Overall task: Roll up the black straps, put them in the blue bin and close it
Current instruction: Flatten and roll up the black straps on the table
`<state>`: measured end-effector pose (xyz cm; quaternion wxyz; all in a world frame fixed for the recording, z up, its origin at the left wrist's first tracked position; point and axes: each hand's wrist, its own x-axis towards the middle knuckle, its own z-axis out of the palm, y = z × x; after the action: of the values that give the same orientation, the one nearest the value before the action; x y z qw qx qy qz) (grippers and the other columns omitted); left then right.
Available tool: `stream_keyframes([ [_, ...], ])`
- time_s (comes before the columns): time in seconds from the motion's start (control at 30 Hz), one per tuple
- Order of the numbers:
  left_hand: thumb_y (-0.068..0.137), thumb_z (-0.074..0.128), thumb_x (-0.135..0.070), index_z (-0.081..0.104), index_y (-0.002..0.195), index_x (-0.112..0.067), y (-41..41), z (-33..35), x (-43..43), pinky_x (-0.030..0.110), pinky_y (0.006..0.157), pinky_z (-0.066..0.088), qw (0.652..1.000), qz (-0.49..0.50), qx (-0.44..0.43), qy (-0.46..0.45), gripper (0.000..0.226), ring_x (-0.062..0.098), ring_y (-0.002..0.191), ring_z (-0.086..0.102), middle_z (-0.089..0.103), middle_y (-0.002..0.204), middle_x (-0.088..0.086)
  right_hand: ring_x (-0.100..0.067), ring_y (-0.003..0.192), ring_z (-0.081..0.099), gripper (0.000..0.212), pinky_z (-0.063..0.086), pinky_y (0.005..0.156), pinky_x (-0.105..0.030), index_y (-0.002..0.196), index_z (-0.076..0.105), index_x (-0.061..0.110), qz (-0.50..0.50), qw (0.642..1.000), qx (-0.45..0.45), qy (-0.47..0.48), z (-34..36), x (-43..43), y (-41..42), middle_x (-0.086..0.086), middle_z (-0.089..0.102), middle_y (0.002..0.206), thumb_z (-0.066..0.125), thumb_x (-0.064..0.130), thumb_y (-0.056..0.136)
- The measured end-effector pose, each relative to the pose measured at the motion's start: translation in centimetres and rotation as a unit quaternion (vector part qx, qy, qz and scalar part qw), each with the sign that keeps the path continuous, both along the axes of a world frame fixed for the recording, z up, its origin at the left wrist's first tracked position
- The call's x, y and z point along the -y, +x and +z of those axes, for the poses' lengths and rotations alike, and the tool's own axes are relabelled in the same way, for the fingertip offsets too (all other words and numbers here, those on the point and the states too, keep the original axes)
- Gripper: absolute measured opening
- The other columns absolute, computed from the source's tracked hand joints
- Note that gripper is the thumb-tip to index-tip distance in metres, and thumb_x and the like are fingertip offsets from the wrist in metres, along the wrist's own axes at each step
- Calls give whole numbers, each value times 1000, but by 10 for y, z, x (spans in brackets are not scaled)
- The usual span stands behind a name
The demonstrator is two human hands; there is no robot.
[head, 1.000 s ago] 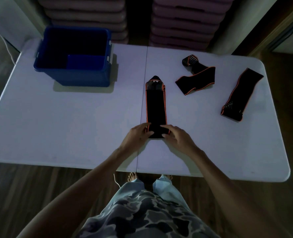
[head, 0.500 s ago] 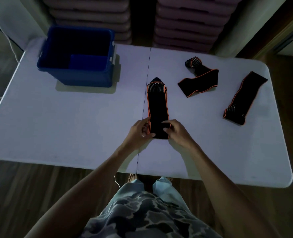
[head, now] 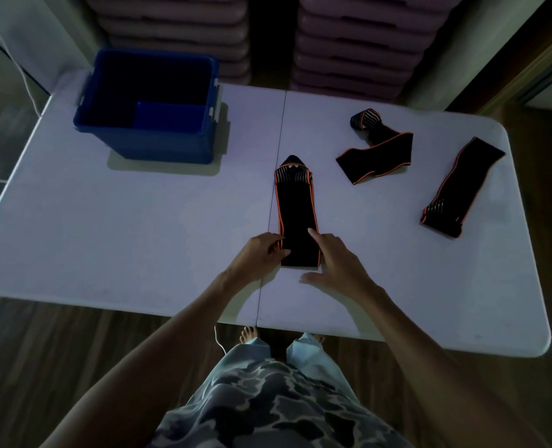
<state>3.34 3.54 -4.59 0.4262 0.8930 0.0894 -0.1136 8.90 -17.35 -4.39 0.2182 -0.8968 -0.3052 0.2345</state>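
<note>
Both hands at the near end of one black strap, blue bin standing open.

The middle strap (head: pixel 296 215) lies flat and lengthwise on the white table (head: pixel 138 227), right by its centre seam. The left hand (head: pixel 261 253) pinches the strap's near left edge; the right hand (head: pixel 336 263) is spread open, forefinger resting on the strap's right side. Two more straps wait well off to the right: a folded strap (head: pixel 376 156) with one end curled, and a far-right strap (head: pixel 462 185) lying flat at a slant. The blue bin (head: pixel 158 140) sits at the far left, lid off; its inside is dark, with only a lighter blue patch showing at the bottom.
</note>
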Motion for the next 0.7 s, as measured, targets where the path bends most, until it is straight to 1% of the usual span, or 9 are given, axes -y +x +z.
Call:
stream_keyframes([
  [0.1, 89, 56, -36, 63, 105, -12, 1, 0, 3, 37, 72, 50, 998, -20, -58, 19, 30, 24, 82, 62, 66, 88, 7, -25, 119, 45, 84, 48, 84, -38, 149, 25, 14, 5, 999, 26, -31, -5, -5, 2, -11, 43, 129, 69, 37, 81],
  [0.17, 88, 55, -40, 63, 101, -10, 2, 0, 5, 37, 72, 49, 998, -10, -55, 40, 34, 24, 82, 61, 64, 89, 8, -26, 116, 47, 74, 49, 84, -38, 147, 33, 12, -12, 1000, 7, -16, -5, -4, 4, -11, 44, 122, 67, 30, 84],
  [0.27, 86, 58, -40, 60, 114, -14, -6, 1, 8, 32, 79, 52, 999, 26, 40, 14, 38, 17, 92, 60, 59, 110, 6, -25, 114, 46, 60, 47, 92, -41, 139, 45, 12, -51, 998, -40, 19, -6, -1, 8, -11, 43, 121, 68, 28, 85],
  [0.33, 83, 61, -45, 55, 122, -17, -17, 1, 5, 28, 83, 52, 995, -36, 91, 25, 49, 13, 101, 59, 57, 120, 3, -26, 113, 46, 52, 44, 94, -38, 130, 54, 13, -73, 994, -79, 31, -4, -2, 9, -12, 45, 123, 71, 27, 83],
  [0.4, 78, 67, -46, 54, 124, -18, -25, -1, 3, 27, 84, 52, 994, -64, 82, 41, 56, 13, 102, 59, 59, 121, 2, -26, 102, 53, 47, 45, 85, -34, 115, 64, 7, -76, 992, -83, 57, -7, -3, 11, -9, 52, 108, 77, 31, 77],
  [0.47, 80, 67, -39, 59, 117, -16, -22, 1, 6, 29, 82, 53, 999, 1, 42, 14, 44, 14, 96, 61, 63, 113, 3, -20, 84, 57, 41, 44, 71, -29, 99, 67, 8, -112, 985, -101, 80, -5, -4, 11, -2, 56, 92, 80, 36, 72],
  [0.6, 87, 60, -34, 65, 96, -8, -6, 4, 9, 23, 63, 43, 998, 62, -6, -7, 28, 18, 77, 58, 66, 91, 9, -5, 69, 54, 61, 39, 59, -23, 129, 49, 28, -147, 981, -80, 103, 3, -5, 7, 10, 57, 80, 73, 46, 76],
  [0.63, 87, 59, -35, 64, 93, -6, -4, 4, 9, 22, 60, 40, 998, 61, -13, -8, 30, 19, 74, 58, 66, 87, 10, -2, 69, 54, 63, 39, 59, -22, 133, 44, 32, -137, 983, -63, 105, 4, -4, 5, 12, 59, 82, 70, 49, 78],
  [0.7, 87, 59, -37, 64, 90, -6, -2, 3, 6, 27, 58, 41, 998, 60, -30, -11, 32, 22, 72, 58, 66, 82, 11, -1, 83, 57, 62, 48, 71, -25, 134, 39, 38, -111, 987, -46, 103, 4, -2, 2, 12, 63, 109, 63, 57, 81],
])
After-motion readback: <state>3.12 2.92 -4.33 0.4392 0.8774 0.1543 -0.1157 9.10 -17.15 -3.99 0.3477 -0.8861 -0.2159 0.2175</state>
